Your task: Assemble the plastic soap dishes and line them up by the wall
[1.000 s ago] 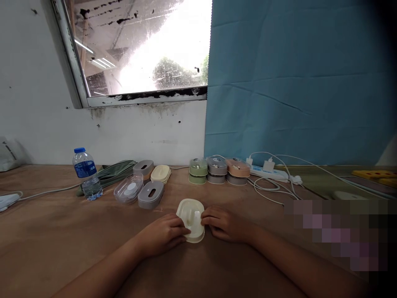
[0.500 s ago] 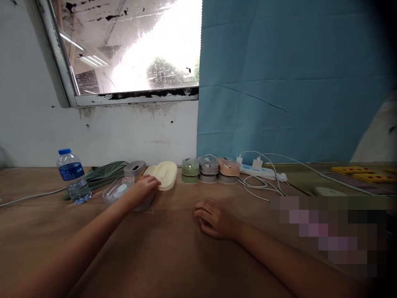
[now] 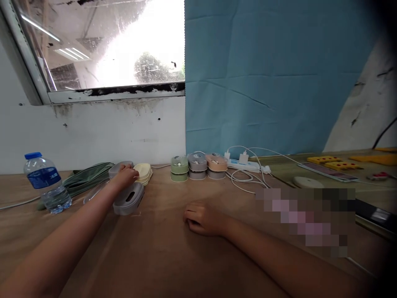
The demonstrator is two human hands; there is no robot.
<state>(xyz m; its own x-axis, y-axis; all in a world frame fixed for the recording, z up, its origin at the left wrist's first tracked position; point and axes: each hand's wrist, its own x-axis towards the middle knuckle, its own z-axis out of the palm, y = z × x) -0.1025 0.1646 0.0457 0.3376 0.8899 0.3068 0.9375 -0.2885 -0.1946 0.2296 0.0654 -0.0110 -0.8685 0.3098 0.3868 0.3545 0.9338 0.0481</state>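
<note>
My left hand [image 3: 124, 177] reaches over a grey oval container part [image 3: 115, 169] at the back left. Its fingers are apart and bent; whether they touch the grey part is hard to see. Beside the fingertips lies a small stack of cream-coloured oval lids [image 3: 144, 173]. Under the wrist, a grey oval piece with a dark slot [image 3: 128, 199] sits on the table, and a clear plastic container [image 3: 94, 192] is partly hidden behind the forearm. My right hand [image 3: 203, 218] rests on the table, loosely curled, with a gap between thumb and fingers and nothing in it.
Three two-tier lunch boxes, green [image 3: 179, 168], grey [image 3: 197, 166] and pink [image 3: 216, 165], stand by the wall. A water bottle [image 3: 48, 182] and green pouch [image 3: 88, 178] are at left. A power strip [image 3: 248, 165] with white cables, a phone [image 3: 327, 171] and yellow pieces [image 3: 341, 164] lie at right.
My left hand has let go of the cream lid, which now lies on the stack, and has moved left to the grey part. The view has turned right; my right hand stays resting.
</note>
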